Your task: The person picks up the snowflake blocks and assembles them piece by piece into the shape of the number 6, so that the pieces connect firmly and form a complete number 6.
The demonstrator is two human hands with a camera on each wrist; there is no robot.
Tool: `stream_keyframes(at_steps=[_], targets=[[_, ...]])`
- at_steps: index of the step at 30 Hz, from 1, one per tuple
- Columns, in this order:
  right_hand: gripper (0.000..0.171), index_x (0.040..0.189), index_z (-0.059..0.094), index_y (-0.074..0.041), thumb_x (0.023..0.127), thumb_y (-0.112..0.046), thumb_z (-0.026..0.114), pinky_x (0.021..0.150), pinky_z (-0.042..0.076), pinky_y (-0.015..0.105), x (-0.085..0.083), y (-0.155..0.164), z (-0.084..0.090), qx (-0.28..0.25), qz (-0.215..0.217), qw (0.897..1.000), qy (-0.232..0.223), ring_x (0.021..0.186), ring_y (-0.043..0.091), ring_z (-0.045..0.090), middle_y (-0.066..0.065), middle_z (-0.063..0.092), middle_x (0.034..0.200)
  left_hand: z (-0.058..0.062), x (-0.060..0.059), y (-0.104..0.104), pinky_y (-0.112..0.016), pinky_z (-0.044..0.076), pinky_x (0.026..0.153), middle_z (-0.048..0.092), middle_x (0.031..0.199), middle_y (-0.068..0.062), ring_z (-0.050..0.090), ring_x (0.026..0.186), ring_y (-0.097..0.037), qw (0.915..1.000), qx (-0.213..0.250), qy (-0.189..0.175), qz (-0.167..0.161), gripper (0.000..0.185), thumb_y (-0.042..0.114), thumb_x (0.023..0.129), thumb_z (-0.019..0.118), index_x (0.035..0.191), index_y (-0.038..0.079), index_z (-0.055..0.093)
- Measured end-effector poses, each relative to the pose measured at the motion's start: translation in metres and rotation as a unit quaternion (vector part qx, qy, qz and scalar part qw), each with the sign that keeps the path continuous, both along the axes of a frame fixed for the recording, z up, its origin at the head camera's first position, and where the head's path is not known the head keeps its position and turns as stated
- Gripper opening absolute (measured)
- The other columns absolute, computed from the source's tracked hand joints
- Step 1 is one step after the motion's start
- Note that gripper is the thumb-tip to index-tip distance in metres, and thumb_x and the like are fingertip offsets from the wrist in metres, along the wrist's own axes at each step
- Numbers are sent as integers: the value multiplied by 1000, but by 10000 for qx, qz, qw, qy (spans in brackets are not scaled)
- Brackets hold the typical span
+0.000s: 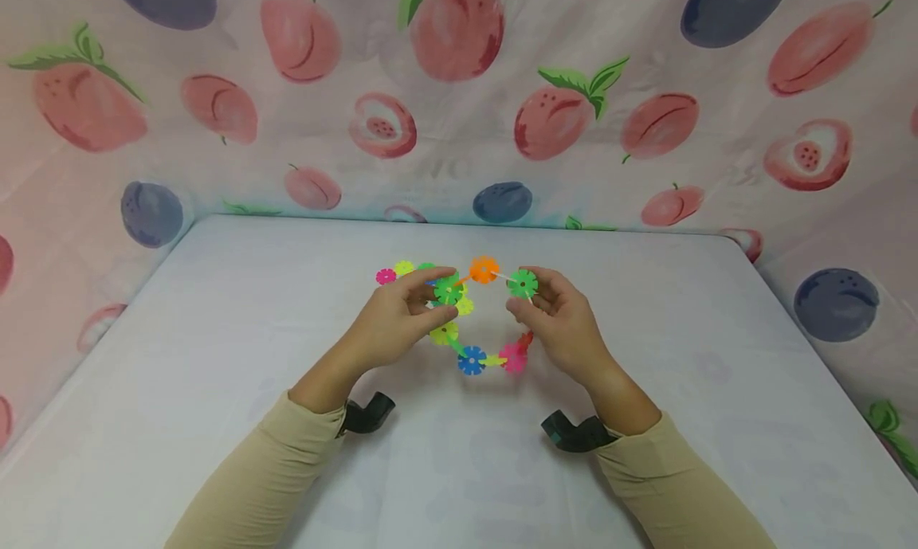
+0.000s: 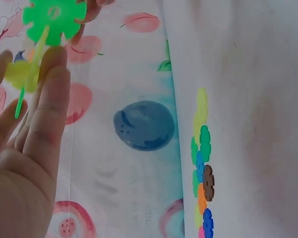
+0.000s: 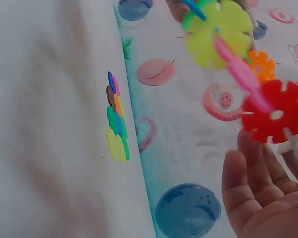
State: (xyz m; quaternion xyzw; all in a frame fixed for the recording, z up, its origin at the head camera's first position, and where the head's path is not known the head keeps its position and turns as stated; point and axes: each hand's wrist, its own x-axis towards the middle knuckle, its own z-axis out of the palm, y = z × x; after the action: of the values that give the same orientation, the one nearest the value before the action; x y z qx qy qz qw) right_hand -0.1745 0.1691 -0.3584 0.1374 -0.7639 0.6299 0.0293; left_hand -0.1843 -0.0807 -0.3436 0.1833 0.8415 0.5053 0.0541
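Both hands hold up a loop of interlocked notched plastic discs above the table, in several colours. My left hand (image 1: pixel 387 322) pinches the loop's left side between thumb and fingers, by a green disc (image 1: pixel 448 289). In the left wrist view a yellow disc (image 2: pixel 21 75) sits between the thumb and fingers. My right hand (image 1: pixel 574 334) pinches the right side at another green disc (image 1: pixel 523 284). An orange disc (image 1: pixel 484 269) tops the loop; a blue disc (image 1: pixel 471 361) and a pink disc (image 1: pixel 512 358) hang lowest. A red disc (image 3: pixel 275 113) shows close up in the right wrist view.
Loose discs (image 3: pixel 111 116) of several colours lie grouped on the white table (image 1: pixel 717 374), behind my left hand. A fruit-patterned cloth (image 1: pixel 459 158) rises behind the table's far edge. Black wrist devices (image 1: pixel 369 413) stick out from both sleeves.
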Motion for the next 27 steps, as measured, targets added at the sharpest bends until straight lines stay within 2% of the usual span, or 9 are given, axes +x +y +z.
stream_keyframes(at_steps=[1,4,8,9,12,16,22,27], targets=[[44,136,48,6,96,-3,65,82,52,21,0,0,0,17,1,10000,-25,102,15,60,21,60,122,0,0,0,-38,56,78,65,117,-8,69,96,-18,9999,83,52,95,54,28,93,73,143,21,55],[47,138,46,4,96,-7,65,78,51,19,0,0,0,165,-17,9998,-86,98,15,59,19,60,126,-1,-1,-1,-39,55,78,65,117,-10,69,95,-17,9989,379,42,282,53,26,93,73,143,20,54],[48,140,44,5,97,-6,63,79,52,18,0,-1,1,92,-3,9997,-219,89,15,63,22,60,126,-1,-2,-1,-40,54,78,64,121,-12,70,95,-16,9975,612,-86,339,54,26,93,73,143,20,52],[49,141,43,5,97,-5,62,82,53,19,0,-1,1,39,-6,9997,-248,91,14,65,22,60,125,-1,-2,-1,-40,54,79,64,122,-12,70,95,-15,9974,632,-99,340,54,25,93,73,143,19,52],[45,140,46,6,99,-5,60,85,54,21,0,-1,1,26,-90,9997,-212,91,12,67,23,63,123,-1,-2,-2,-40,54,78,66,116,-11,69,92,-17,9977,594,-94,299,52,24,93,73,141,17,52],[37,136,55,2,101,-10,60,83,54,21,1,-1,1,228,-354,9991,-94,86,11,68,20,68,116,-1,-3,-1,-40,55,81,68,111,-10,68,94,-20,9987,448,-96,205,47,23,93,73,135,13,55],[31,130,62,-1,101,-13,61,69,53,18,1,0,2,368,-497,9980,-101,86,16,70,17,71,108,0,-3,-1,-39,53,93,67,123,-8,65,110,-23,9998,172,-97,39,48,26,96,70,138,8,57],[31,129,63,0,100,-10,61,66,52,19,2,0,2,421,-356,9982,-224,87,19,69,18,71,109,0,-2,-1,-40,54,92,61,134,-7,63,115,-26,9998,-39,-170,-27,50,28,98,67,144,14,54]])
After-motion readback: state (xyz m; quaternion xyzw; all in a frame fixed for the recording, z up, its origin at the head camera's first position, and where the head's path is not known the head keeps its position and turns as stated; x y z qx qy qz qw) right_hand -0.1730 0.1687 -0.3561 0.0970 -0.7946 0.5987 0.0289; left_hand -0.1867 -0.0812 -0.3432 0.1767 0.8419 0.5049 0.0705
